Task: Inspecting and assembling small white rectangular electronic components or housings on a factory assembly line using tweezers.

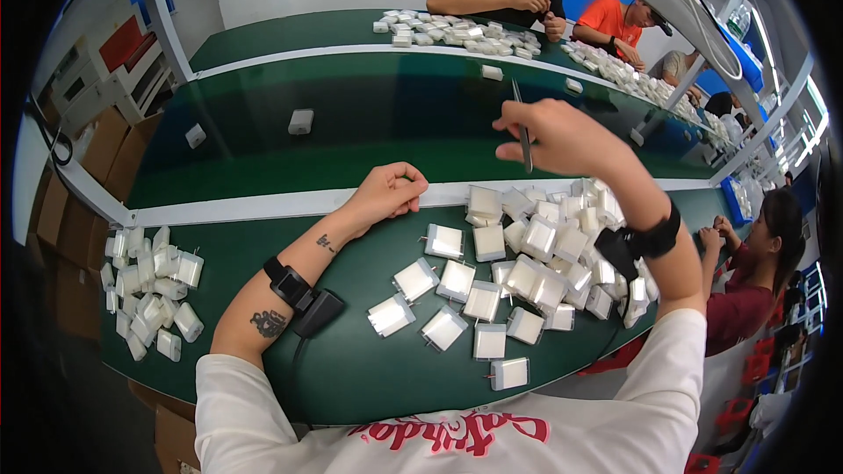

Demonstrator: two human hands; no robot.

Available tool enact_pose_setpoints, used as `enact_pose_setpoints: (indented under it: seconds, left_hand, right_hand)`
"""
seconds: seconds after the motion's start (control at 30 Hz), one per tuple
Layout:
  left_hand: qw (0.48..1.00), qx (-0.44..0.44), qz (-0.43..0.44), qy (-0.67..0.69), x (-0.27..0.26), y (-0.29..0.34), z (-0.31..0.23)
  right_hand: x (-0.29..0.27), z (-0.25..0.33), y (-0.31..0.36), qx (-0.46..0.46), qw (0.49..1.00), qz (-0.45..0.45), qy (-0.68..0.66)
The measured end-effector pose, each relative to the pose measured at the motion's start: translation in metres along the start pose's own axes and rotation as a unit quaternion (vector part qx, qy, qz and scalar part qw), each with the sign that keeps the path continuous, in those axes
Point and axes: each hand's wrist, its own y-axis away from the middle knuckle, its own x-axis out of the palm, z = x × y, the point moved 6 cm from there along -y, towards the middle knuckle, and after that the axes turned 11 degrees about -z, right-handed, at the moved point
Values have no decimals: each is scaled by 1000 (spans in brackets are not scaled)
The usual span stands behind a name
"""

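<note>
The right hand [558, 136] grips one pair of tweezers [526, 147] between its fingers above the green strip [395, 118], beyond one large heap of white blocks [537, 237]. The left hand [386, 193] curls near the rail [237, 212], whether empty I cannot tell; five single blocks [300, 122] dot the strip, one smaller heap [145, 285] sits far left

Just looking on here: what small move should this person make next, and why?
Perhaps lower the left hand to the nearby loose white block and pick it up. No block shows in that hand, while the right hand, above the dark green belt, is occupied with grey tweezers.
</note>
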Motion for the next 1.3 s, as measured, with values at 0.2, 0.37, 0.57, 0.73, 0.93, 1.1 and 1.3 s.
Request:
enact_pose_setpoints:
  seconds: [0.2,0.37,0.57,0.73,0.93,1.1,1.3]
  left_hand:
    - [999,11,4,37,-1,3,-2]
    - [997,8,20,72,3,-2,2]
    - [996,6,20,85,-1,2,2]
    - [997,40,1,68,5,-4,1]
    - [998,22,-10,61,-3,-1,6]
    - [976,150,-95,126,-7,14,-36]
    - [907,413,10,79,7,86,-131]
  right_hand:
    - [57,-123,-117,15,981,133,137]
    - [137,-222,-158,72,973,151,160]
    - [173,-243,-178,93,980,121,131]
    - [158,-240,-168,42,991,88,89]
    - [100,-102,-144,10,995,77,-66]
    - [21,-3,-67,25,841,25,-540]
    - [6,55,27,-23,651,-14,-758]
